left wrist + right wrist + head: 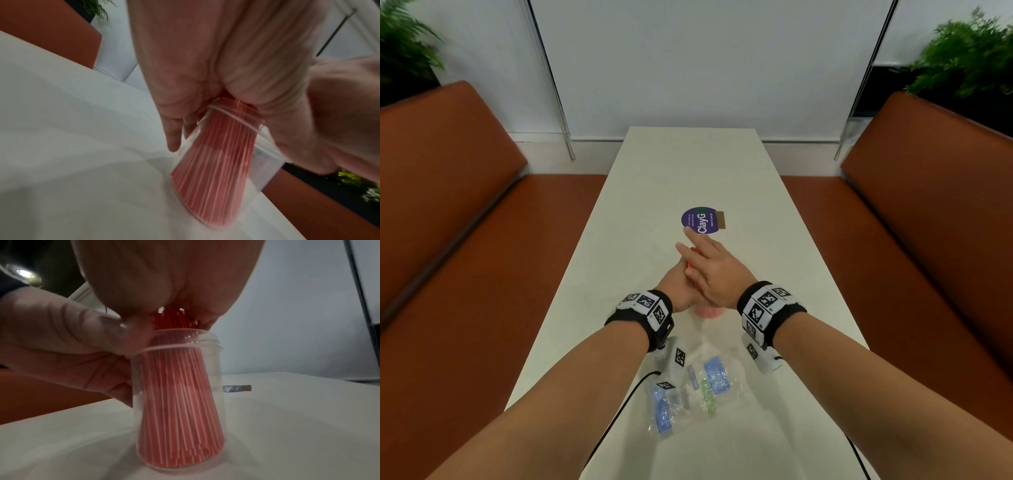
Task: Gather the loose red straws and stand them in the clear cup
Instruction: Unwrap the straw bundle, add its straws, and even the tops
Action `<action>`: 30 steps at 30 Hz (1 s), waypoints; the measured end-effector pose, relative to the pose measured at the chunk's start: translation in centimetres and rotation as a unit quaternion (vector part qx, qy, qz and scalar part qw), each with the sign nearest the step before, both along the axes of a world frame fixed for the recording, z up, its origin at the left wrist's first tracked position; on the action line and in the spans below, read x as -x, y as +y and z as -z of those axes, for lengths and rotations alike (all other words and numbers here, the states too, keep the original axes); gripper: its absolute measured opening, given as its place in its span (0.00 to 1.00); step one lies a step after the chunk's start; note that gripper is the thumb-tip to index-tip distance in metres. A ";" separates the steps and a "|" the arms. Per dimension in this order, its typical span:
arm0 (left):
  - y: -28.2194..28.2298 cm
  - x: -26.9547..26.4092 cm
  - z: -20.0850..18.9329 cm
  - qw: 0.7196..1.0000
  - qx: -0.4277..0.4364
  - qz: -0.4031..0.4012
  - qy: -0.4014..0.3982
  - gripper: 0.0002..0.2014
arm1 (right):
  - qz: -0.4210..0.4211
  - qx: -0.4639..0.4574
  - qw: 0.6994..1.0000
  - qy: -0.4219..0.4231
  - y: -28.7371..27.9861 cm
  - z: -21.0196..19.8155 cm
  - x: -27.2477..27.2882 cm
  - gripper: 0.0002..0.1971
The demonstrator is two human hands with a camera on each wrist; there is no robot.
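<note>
You see soft, even indoor light with faint shadows. The head view bends outward at its edges. Both wrist views are dim and motion-blurred; a ceiling lamp (24, 273) glares at ten o'clock.

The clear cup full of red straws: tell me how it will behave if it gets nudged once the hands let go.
The clear cup looks thin and light, so a nudge would probably slide it on the smooth table. The red straws stick out above its rim and fan wide at the bottom, so it may tip easily. It is round, so once on its side it would likely roll.
</note>
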State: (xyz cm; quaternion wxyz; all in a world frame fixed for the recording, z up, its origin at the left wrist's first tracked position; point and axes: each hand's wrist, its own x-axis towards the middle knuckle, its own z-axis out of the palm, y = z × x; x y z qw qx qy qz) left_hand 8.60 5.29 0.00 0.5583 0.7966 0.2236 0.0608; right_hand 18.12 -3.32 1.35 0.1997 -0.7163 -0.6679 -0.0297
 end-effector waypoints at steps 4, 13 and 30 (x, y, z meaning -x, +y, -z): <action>0.2 0.0 0.1 0.999 -0.013 -0.031 0.023 0.42 | 0.026 -0.014 0.997 -0.073 0.1 -0.5 -0.3 0.20; 0.3 0.4 0.6 0.999 0.011 -0.019 0.040 0.48 | 0.152 0.065 0.986 -0.015 -0.8 -0.1 -0.8 0.30; 0.4 1.2 0.1 0.998 0.016 -0.013 0.067 0.47 | 0.067 0.111 0.991 0.041 -1.0 -0.7 -1.7 0.29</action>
